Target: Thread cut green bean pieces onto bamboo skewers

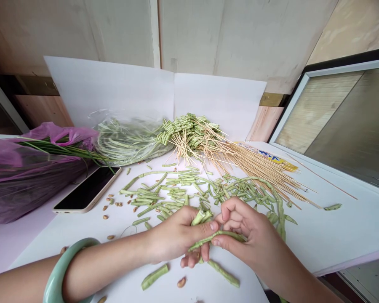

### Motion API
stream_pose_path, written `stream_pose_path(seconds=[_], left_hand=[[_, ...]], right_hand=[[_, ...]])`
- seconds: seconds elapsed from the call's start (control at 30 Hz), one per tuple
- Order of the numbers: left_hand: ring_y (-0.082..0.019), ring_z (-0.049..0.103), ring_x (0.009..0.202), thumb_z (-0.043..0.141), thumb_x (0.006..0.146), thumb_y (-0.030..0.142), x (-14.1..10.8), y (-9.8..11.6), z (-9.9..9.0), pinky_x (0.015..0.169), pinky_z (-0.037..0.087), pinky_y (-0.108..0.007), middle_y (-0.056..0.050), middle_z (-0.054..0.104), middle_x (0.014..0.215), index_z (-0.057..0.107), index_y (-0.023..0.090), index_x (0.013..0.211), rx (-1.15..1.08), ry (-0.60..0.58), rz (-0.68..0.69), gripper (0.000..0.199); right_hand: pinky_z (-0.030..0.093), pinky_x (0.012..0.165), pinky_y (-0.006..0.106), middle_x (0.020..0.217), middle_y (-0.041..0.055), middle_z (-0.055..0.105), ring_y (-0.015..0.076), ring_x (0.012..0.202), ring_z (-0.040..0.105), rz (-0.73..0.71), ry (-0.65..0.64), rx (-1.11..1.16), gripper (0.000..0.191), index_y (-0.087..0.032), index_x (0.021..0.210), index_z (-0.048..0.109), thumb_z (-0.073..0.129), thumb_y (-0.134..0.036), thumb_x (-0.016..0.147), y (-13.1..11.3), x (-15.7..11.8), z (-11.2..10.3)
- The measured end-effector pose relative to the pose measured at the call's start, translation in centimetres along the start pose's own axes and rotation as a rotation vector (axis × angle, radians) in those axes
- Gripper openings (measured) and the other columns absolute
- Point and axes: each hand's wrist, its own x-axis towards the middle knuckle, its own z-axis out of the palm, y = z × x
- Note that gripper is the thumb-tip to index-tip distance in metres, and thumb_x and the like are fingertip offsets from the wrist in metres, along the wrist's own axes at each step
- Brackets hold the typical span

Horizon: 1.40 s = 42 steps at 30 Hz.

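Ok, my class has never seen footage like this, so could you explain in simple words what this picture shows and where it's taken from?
No machine here: one camera, worn on a person's head, looks down at their bare hands. The left hand, with a green bangle on its arm, holds short green bean pieces. Both hands grip a longer pod, the right hand at one end.

On the white table lie cut beans, brownish seeds, thin sticks and a phone. Behind are bagged long beans and, left, a purple bag.
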Motion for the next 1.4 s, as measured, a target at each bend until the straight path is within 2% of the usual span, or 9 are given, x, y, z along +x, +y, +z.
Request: stream_pose_path(seconds=[0.1, 0.2, 0.33, 0.43, 0.63, 0.87, 1.2, 1.3, 1.4], left_hand=[[-0.002, 0.037, 0.034, 0.067, 0.073, 0.056, -0.1, 0.1, -0.1, 0.031, 0.026, -0.014, 0.006, 0.049, 0.049, 0.053, 0.015, 0.065, 0.054, 0.015, 0.031, 0.044], [-0.002, 0.034, 0.034, 0.07, 0.071, 0.052, -0.3, 0.9, -0.3, 0.031, 0.024, -0.014, 0.008, 0.044, 0.045, 0.051, 0.015, 0.062, 0.086, 0.06, 0.059, 0.042], [-0.003, 0.031, 0.033, 0.074, 0.068, 0.049, -0.9, 2.2, -0.4, 0.029, 0.02, -0.015, 0.01, 0.04, 0.044, 0.053, 0.016, 0.065, 0.108, 0.068, 0.024, 0.039], [-0.002, 0.033, 0.034, 0.072, 0.071, 0.049, -1.1, 2.4, -0.5, 0.03, 0.02, -0.014, 0.008, 0.043, 0.047, 0.054, 0.015, 0.066, 0.036, 0.004, -0.023, 0.039], [-0.002, 0.033, 0.032, 0.066, 0.077, 0.05, -0.8, 1.7, -0.5, 0.029, 0.019, -0.014, 0.006, 0.046, 0.048, 0.054, 0.014, 0.066, -0.073, 0.025, -0.051, 0.039], [-0.002, 0.035, 0.032, 0.067, 0.076, 0.05, -0.8, 1.8, -0.3, 0.029, 0.019, -0.013, 0.006, 0.047, 0.047, 0.055, 0.013, 0.066, -0.092, 0.023, -0.058, 0.04], [-0.002, 0.037, 0.029, 0.059, 0.082, 0.052, -0.7, 1.6, -0.3, 0.026, 0.019, -0.013, 0.003, 0.053, 0.05, 0.056, 0.013, 0.062, -0.088, 0.047, -0.014, 0.044], [-0.002, 0.037, 0.029, 0.057, 0.082, 0.054, -0.6, 1.6, -0.3, 0.025, 0.019, -0.014, 0.001, 0.058, 0.057, 0.057, 0.013, 0.066, -0.088, 0.095, 0.013, 0.044], [-0.003, 0.041, 0.03, 0.06, 0.079, 0.055, -0.3, 1.5, -0.4, 0.027, 0.027, -0.013, 0.001, 0.059, 0.06, 0.057, 0.014, 0.074, -0.106, 0.217, 0.138, 0.041]], right_hand=[[0.043, 0.054, 0.025, 0.064, -0.0036, 0.058, 0.017, 0.063, 0.061, -0.036, 0.029, -0.141, 0.014, -0.024, 0.079, 0.043, 0.056, -0.018, 0.081, 0.0, 0.0, -0.1], [0.037, 0.05, 0.025, 0.061, -0.0037, 0.051, 0.0145, 0.057, 0.053, -0.173, 0.084, -0.421, 0.01, -0.022, 0.077, 0.048, 0.055, -0.02, 0.083, 0.0, 0.0, -0.2], [0.034, 0.051, 0.024, 0.065, -0.0016, 0.049, 0.0123, 0.058, 0.049, -0.403, 0.076, -0.715, 0.024, -0.02, 0.067, 0.045, 0.046, -0.02, 0.091, 0.0, -0.2, -0.1], [0.033, 0.05, 0.023, 0.064, -0.0023, 0.049, 0.0114, 0.056, 0.048, -0.452, 0.055, -0.724, 0.023, -0.019, 0.069, 0.045, 0.044, -0.017, 0.091, 0.0, -0.5, -0.1], [0.04, 0.056, 0.022, 0.076, -0.002, 0.059, 0.0128, 0.066, 0.056, -0.305, 0.0, -0.625, 0.003, -0.021, 0.087, 0.054, 0.055, -0.019, 0.09, 0.0, -0.6, -0.2], [0.04, 0.051, 0.022, 0.074, -0.0021, 0.061, 0.0143, 0.065, 0.059, -0.342, 0.026, -0.66, 0.005, -0.021, 0.085, 0.055, 0.058, -0.018, 0.088, -0.1, -0.4, -0.1], [0.045, 0.057, 0.023, 0.076, -0.0024, 0.064, 0.0136, 0.067, 0.062, -0.416, 0.066, -0.657, 0.009, -0.022, 0.092, 0.059, 0.05, -0.023, 0.093, 0.0, -0.4, -0.2], [0.046, 0.06, 0.024, 0.079, -0.0019, 0.065, 0.0133, 0.069, 0.062, -0.436, 0.085, -0.651, 0.015, -0.022, 0.096, 0.06, 0.046, -0.022, 0.096, 0.0, -0.3, -0.3], [0.047, 0.063, 0.023, 0.084, -0.0009, 0.067, 0.0134, 0.074, 0.063, -0.478, 0.143, -0.672, 0.016, -0.023, 0.097, 0.061, 0.045, -0.02, 0.096, 0.0, -0.3, -0.5]])
